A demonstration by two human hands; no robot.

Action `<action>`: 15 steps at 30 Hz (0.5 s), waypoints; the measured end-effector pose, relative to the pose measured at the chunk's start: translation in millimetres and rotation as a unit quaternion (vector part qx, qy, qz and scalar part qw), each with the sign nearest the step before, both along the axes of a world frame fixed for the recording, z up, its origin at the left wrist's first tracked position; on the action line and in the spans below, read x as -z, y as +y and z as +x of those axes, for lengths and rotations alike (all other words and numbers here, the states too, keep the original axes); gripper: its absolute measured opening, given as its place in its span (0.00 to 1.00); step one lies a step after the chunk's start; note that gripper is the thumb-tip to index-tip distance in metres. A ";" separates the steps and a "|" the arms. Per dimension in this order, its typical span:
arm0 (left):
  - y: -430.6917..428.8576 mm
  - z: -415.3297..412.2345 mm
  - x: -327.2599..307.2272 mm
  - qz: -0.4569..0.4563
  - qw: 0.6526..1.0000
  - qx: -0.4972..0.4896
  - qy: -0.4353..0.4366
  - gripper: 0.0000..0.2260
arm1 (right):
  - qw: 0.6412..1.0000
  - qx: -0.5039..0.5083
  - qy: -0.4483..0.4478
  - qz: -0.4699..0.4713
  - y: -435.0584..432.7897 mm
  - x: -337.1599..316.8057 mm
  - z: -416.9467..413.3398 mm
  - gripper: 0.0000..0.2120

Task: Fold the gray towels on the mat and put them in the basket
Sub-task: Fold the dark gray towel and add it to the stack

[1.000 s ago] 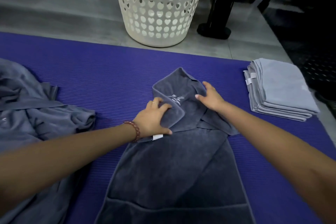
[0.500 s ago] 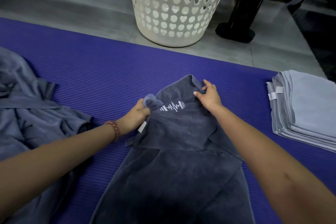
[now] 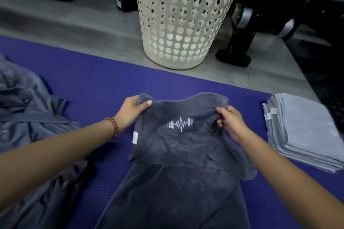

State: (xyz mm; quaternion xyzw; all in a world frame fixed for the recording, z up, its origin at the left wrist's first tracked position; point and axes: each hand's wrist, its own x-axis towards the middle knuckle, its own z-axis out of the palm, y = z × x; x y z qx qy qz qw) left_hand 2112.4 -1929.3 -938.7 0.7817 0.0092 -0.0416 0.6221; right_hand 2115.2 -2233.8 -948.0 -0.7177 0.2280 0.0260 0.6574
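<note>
Two hands grip a dark gray towel's far edge over the mat (image 3: pixel 96 83): left hand (image 3: pixel 132 112) and right hand (image 3: pixel 230 120) pinching opposite corners of the towel (image 3: pixel 178 147), basket (image 3: pixel 183 24) beyond them.

Gym-like indoor room, purple exercise mat (image 3: pixel 93 83) on grey tiled floor (image 3: pixel 83 39), black equipment stands (image 3: pixel 238 46) behind

Both forearms are bare with no sleeves in view, and a bracelet (image 3: pixel 114 128) of round reddish-brown beads circles the wrist behind the left hand (image 3: pixel 130 111).
</note>
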 end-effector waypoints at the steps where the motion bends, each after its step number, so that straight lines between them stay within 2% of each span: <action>1: 1.8 10.5 -12.2 0.008 1.000 0.008 -0.012 0.04 | 0.999 0.025 -0.010 0.035 -5.7 -13.2 -0.4 0.10; 3: 3.2 39.8 -45.0 0.028 0.998 0.002 -0.058 0.04 | 0.988 0.083 -0.057 0.115 -16.7 -43.8 1.8 0.08; 6: -0.8 81.3 -106.9 0.033 0.988 -0.033 -0.149 0.07 | 0.953 0.139 -0.161 0.216 -30.6 -90.6 6.1 0.09; 11: -11.8 81.8 -175.8 0.018 0.964 -0.086 -0.251 0.08 | 0.917 0.155 -0.279 0.241 -47.8 -160.0 -11.9 0.13; 15: -9.7 18.8 -159.3 0.042 0.964 -0.016 -0.263 0.06 | 0.927 0.208 -0.238 0.201 -52.9 -158.0 -63.0 0.07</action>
